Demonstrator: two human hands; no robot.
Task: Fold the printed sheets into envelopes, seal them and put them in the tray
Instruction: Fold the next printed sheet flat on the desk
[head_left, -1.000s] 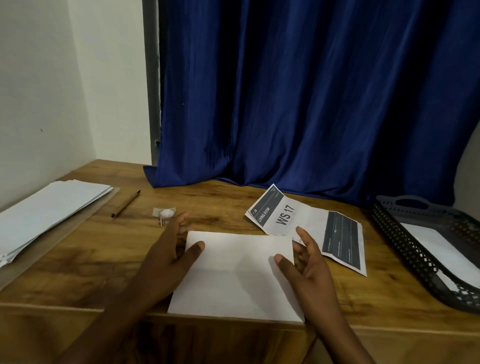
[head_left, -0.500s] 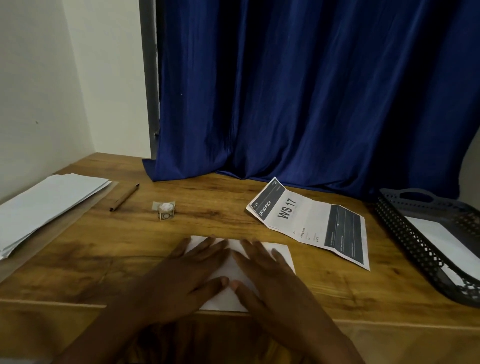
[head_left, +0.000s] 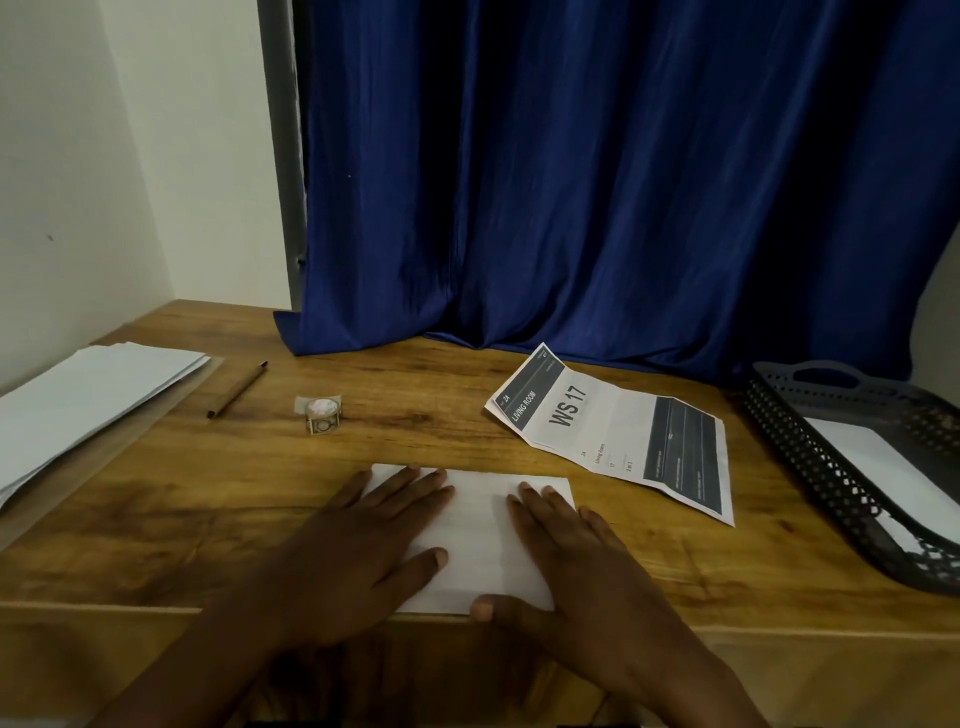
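Fingers straight, spread flat: left hand (head_left: 358, 551) and right hand (head_left: 582, 566) press folded white sheet (head_left: 478, 540) at near edge of wooden table (head_left: 218, 499), bare paper strip between them. Far right of it, creased printed sheet (head_left: 613, 431) reads "WS 17", "LIVING ROOM". Black mesh tray (head_left: 810, 457) at right edge holds white paper. Paper stack (head_left: 88, 400) far left; pen (head_left: 236, 389), tape roll (head_left: 322, 415) beside it, open wood around

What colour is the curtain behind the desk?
Deep blue; the curtain shows plainly in the head view.
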